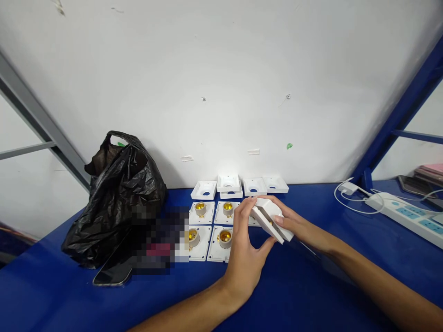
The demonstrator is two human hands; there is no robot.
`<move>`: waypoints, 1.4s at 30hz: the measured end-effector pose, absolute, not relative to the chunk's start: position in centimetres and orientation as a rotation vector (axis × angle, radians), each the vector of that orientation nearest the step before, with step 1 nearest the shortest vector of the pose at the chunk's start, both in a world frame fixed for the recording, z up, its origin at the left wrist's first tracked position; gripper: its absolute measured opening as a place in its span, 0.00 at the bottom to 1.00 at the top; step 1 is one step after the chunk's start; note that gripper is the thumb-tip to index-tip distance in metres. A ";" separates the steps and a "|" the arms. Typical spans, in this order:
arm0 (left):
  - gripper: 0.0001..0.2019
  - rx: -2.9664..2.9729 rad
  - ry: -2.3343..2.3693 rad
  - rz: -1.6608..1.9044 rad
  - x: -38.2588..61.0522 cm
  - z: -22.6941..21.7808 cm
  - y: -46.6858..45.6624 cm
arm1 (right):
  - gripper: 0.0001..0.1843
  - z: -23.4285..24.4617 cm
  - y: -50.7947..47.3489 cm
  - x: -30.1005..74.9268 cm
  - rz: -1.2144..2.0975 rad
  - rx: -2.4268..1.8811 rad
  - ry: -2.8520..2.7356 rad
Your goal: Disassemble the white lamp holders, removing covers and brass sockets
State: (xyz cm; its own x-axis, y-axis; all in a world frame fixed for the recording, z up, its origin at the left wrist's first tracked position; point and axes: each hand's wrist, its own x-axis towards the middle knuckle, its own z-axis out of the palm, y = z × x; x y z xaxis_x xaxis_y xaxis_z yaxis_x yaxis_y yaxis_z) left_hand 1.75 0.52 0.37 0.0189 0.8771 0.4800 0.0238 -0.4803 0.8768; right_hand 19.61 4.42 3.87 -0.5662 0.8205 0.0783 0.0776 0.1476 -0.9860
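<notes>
My left hand (244,263) is closed round one edge of a white square lamp holder base (263,225), fingers over the top and thumb below. My right hand (294,223) grips a white square lamp holder cover (272,207) tilted against it, its thumb at the open edge. A gap shows between the two parts, with a small brassy glint inside. Beyond my left hand lie several more bases with brass screw sockets, such as this lamp holder (200,210). Part of one is hidden behind my hands.
Along the wall stand several white covers (204,190), two of them stacked. A black plastic bag (121,203) and a phone (112,272) occupy the left of the blue table (194,295), beside a blurred patch. A power strip (404,212) with white cables lies right.
</notes>
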 end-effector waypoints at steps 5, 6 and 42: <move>0.38 1.592 0.935 1.556 1.7 0.4 0.5 | 0.33 3.2 4.4 19.2 1.412 -0.877 -1.778; 0.38 1.590 0.936 1.562 1.7 0.3 0.5 | 0.33 3.2 4.4 19.0 1.390 -0.897 -1.772; 0.38 1.581 0.934 1.508 1.8 0.3 0.7 | 0.28 2.3 3.6 17.5 1.321 -0.995 -1.615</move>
State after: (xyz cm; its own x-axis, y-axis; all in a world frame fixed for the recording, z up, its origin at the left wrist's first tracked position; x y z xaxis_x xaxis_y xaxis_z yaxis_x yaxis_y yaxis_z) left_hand 1.76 0.70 0.31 0.0409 0.8897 0.4547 0.0103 -0.4555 0.8902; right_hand 17.48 3.56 2.31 -0.3647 0.9254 0.1036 0.0814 0.1425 -0.9864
